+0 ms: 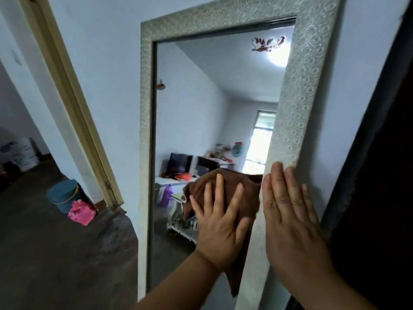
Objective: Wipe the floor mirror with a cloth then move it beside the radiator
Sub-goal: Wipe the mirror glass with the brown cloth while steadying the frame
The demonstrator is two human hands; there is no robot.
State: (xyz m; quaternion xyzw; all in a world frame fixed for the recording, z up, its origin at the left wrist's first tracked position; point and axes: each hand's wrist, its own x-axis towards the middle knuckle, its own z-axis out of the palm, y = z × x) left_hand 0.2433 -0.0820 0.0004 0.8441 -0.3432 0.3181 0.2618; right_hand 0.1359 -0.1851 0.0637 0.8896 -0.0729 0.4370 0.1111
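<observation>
A tall floor mirror (297, 104) in a pale embossed frame leans against the white wall ahead of me. On its glass, low and to the right, my left hand (220, 222) presses a brown cloth (241, 186) flat with spread fingers. A corner of the cloth hangs down below my wrist. My right hand (290, 220) lies flat and open against the right side of the frame, fingers pointing up. The glass reflects a room with a desk, a monitor and a window.
An open doorway with a cream door frame (73, 104) is on the left. Beside it on the dark floor stand a blue bucket (63, 194) and a pink bag (82, 211). A dark curtain or door (380, 175) fills the right edge.
</observation>
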